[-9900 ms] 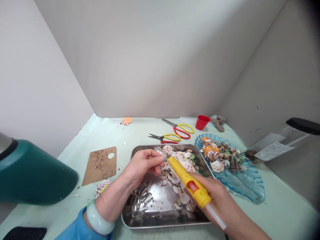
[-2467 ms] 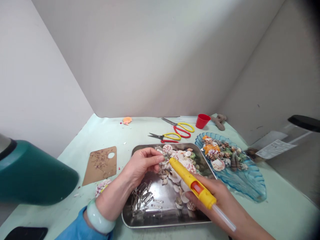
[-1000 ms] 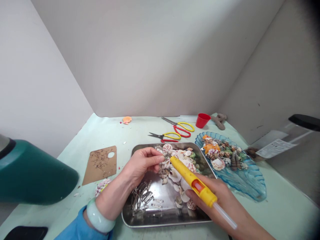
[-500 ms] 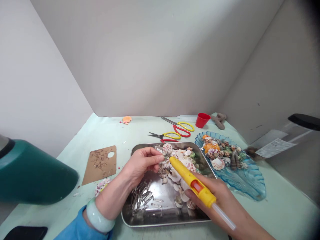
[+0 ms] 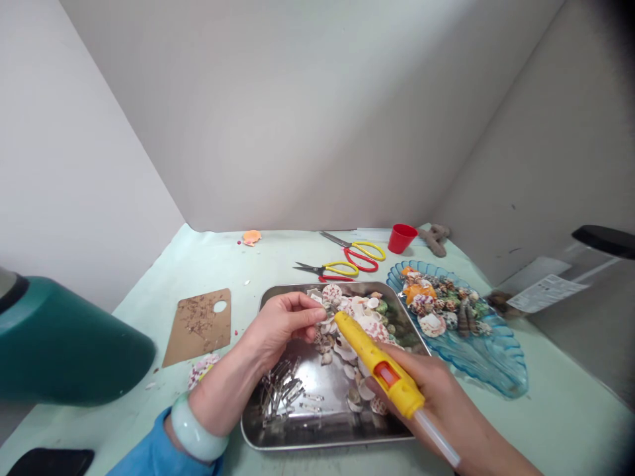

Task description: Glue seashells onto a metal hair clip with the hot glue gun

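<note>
My right hand (image 5: 426, 383) is wrapped round a yellow hot glue gun (image 5: 372, 354), with a clear glue stick (image 5: 436, 439) poking out of its rear end. Its nozzle points up and left, close to the fingertips of my left hand (image 5: 292, 320). Thumb and forefinger of that hand are pinched on something small, too blended with the shells behind to make out. Both hands are above a metal tray (image 5: 327, 444). Seashells (image 5: 364, 324) fill its middle and far side, and several metal hair clips (image 5: 282, 390) lie at its near left.
Behind the tray lie two pairs of scissors (image 5: 342, 268) (image 5: 364, 250) and a red cup (image 5: 401, 238). A blue shell-shaped dish (image 5: 496, 363) with shells is on the right. To the left are a brown board (image 5: 198, 327) and a large green object (image 5: 74, 344).
The glue gun has shifted slightly left, its rear end a little lower, and its nozzle sits marginally nearer my left fingertips. My left hand keeps its pinch in nearly the same place.
</note>
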The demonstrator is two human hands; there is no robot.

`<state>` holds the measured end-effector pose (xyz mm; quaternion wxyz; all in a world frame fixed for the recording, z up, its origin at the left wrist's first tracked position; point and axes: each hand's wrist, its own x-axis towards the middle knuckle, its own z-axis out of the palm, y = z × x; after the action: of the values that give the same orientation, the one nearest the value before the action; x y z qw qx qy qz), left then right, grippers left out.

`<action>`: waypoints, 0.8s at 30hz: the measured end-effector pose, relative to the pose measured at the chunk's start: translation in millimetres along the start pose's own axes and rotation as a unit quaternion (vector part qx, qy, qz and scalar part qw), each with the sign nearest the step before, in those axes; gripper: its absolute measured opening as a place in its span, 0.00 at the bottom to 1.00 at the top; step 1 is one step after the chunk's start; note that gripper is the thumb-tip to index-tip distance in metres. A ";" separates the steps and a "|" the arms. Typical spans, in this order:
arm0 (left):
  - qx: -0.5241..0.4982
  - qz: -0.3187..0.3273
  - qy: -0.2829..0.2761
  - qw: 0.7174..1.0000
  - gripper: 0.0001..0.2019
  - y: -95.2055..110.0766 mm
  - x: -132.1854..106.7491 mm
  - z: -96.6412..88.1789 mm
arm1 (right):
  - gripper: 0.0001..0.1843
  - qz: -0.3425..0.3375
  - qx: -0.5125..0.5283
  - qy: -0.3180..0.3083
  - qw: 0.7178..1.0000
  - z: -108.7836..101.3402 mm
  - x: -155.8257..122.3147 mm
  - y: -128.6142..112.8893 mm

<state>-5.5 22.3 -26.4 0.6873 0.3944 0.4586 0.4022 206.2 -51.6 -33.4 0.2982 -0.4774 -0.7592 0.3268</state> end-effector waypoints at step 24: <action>-0.003 0.002 -0.011 1.000 0.11 -2.0 2.0 -3.2 | 0.24 -0.187 -0.268 0.113 0.938 9.2 -3.8 12.6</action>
<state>-7.7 23.9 -29.6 0.6924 0.3976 0.4495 0.4005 207.2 -52.9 -49.4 0.2989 -0.4224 -0.8557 -0.0063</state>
